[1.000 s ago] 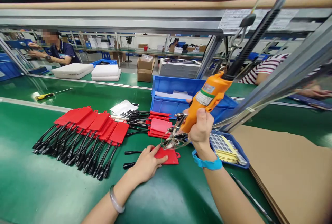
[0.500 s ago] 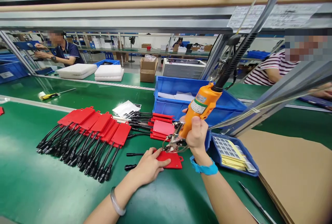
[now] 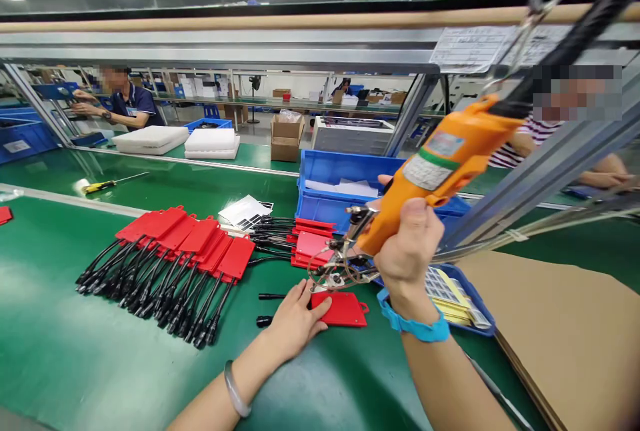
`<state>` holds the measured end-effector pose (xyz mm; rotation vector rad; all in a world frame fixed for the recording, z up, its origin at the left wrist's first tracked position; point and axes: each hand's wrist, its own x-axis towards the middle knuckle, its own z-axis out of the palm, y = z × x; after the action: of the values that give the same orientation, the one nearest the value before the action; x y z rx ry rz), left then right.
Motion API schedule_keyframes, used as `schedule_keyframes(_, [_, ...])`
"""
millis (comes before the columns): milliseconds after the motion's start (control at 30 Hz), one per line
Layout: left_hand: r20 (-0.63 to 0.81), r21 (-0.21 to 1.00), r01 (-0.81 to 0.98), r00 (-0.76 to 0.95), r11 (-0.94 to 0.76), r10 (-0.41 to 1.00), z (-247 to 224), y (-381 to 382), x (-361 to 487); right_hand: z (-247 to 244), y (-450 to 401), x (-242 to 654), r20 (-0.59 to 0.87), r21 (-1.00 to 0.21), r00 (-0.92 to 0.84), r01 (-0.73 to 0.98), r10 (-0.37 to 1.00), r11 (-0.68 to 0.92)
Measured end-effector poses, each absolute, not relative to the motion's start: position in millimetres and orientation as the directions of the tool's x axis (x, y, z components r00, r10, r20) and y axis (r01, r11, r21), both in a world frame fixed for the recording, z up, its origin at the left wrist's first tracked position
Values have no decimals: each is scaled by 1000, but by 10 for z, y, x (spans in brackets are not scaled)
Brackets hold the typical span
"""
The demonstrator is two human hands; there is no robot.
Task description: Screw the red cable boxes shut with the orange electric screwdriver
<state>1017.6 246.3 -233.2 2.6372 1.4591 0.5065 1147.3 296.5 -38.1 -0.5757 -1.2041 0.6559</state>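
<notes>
A: Green bench mat (image 3: 75,344), factory line. Left hand (image 3: 295,321)?
B: Fingers flat and spread, pressing the red plate (image 3: 345,309) onto the mat; nothing gripped.
A: Right hand (image 3: 407,248)?
B: Fist wrapped round the orange screwdriver (image 3: 435,171), tilted, tip just above the plate's left end.

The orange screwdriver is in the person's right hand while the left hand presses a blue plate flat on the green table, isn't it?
Not quite: the plate is red, not blue. The head view shows the left hand pressing it flat on the green table, while the right hand holds the orange screwdriver.
</notes>
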Motion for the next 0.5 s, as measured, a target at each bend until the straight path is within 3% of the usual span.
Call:
schedule_keyframes(233, [250, 239, 822, 463, -517, 850, -2373, 2428, 10130, -892, 3111, 11325, 566, -787, 127, -213, 815, 580])
schedule_keyframes(500, [218, 269, 824, 452, -499, 865, -2305, 2422, 10159, -938, 3143, 11234, 584, -786, 102, -178, 805, 592])
